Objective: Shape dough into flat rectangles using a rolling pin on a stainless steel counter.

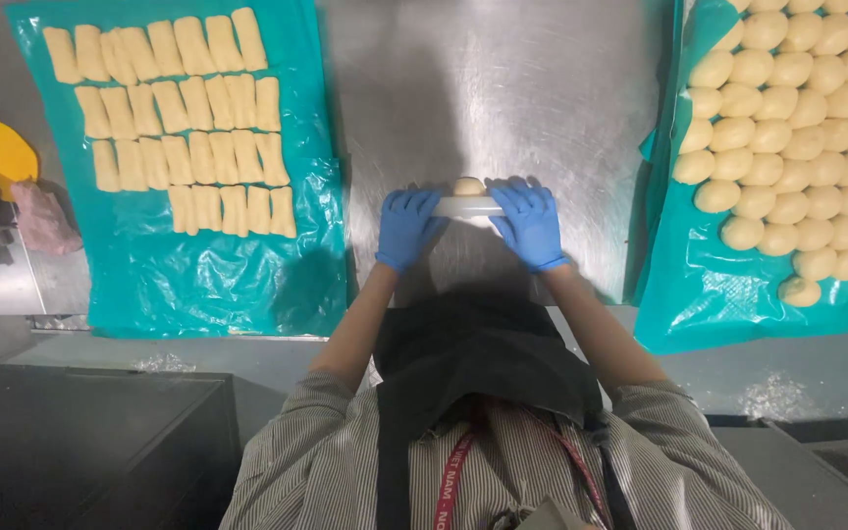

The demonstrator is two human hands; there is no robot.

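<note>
Both my hands wear blue gloves and rest on a white rolling pin (466,207) lying crosswise on the steel table (503,88). My left hand (406,226) presses its left end, my right hand (530,223) its right end. A small round piece of pale dough (467,185) sits just beyond the pin, partly hidden by it.
A teal plastic sheet (218,275) at left carries several rows of rolled, oblong dough pieces (184,118). Another teal sheet (709,294) at right holds many round dough balls (797,128). A yellow scraper (9,157) and a pink cloth (41,218) lie at far left.
</note>
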